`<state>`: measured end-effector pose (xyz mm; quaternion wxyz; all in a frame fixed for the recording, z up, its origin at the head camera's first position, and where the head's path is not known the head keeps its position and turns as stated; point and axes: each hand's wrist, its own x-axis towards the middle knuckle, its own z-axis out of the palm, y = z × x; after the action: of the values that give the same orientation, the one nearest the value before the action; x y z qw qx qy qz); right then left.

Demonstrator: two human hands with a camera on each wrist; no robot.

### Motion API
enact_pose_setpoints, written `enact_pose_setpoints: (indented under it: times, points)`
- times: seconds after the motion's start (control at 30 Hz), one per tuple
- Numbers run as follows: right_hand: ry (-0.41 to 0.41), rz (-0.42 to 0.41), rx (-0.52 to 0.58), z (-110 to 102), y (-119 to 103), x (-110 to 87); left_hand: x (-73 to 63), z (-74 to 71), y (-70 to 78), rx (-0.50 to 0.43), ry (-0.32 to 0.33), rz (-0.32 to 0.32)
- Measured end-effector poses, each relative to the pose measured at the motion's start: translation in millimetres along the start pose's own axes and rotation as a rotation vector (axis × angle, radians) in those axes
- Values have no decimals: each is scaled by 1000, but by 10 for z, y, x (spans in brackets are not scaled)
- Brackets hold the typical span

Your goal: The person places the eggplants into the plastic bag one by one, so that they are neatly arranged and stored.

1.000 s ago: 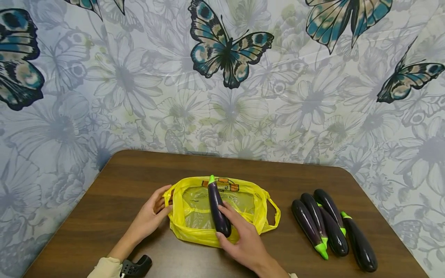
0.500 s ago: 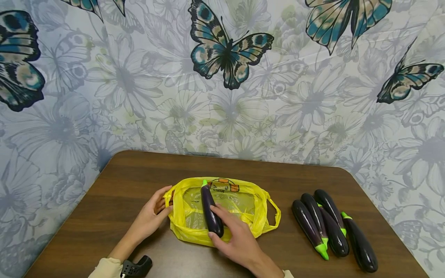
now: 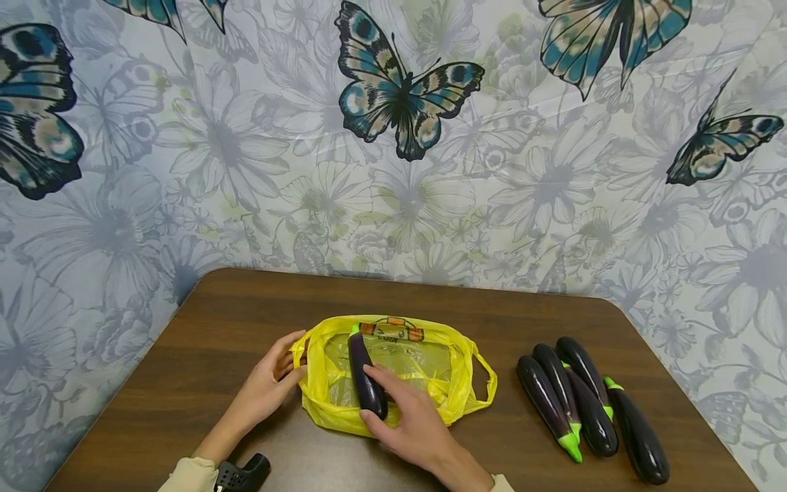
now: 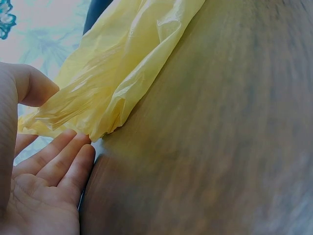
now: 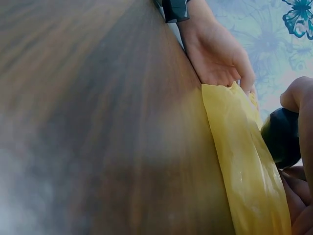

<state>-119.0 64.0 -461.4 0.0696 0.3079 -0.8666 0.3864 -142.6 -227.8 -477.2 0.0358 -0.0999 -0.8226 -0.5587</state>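
A yellow plastic bag [image 3: 406, 418] lies on the table with its mouth spread wide and a handle loop at its right end. My left hand [image 3: 270, 383] holds the bag's left end between thumb and fingers; the left wrist view shows the gathered yellow plastic [image 4: 93, 103] there. Over the bag's mouth, my right hand [image 3: 415, 424] grips a dark purple eggplant [image 3: 363, 369] near its thick end. Its green stem end points to the far side of the bag. In the right wrist view the eggplant's rounded end [image 5: 281, 139] shows between thumb and fingers, just above the bag's rim.
Several more eggplants [image 3: 596, 417] lie grouped on the brown wooden table [image 3: 479, 458] to the right of the bag. A black wrist strap [image 3: 242, 473] sits on the left forearm. Behind the table hangs a wall covering [image 3: 412, 219] printed with butterflies and flowers.
My right hand has moved left with the eggplant, and the eggplant has sunk slightly toward the bag's left inner side. My left hand and the bag stay nearly in place.
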Motion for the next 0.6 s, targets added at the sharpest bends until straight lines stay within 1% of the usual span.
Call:
enact_pose_setpoints:
  times: [0.13,0.4,0.47,0.6]
  points:
    - [-16,4,6,17,-3,24,2,-4,6,-6,-4,-13]
    - [-38,14,27,50,-19,68,1,-6,8,-8,-8,-5]
    - [-38,8,25,61,-24,80,2,-6,9,-2,-5,-4]
    - [-36,-30,19,92,-26,114,1,-5,9,8,0,-5]
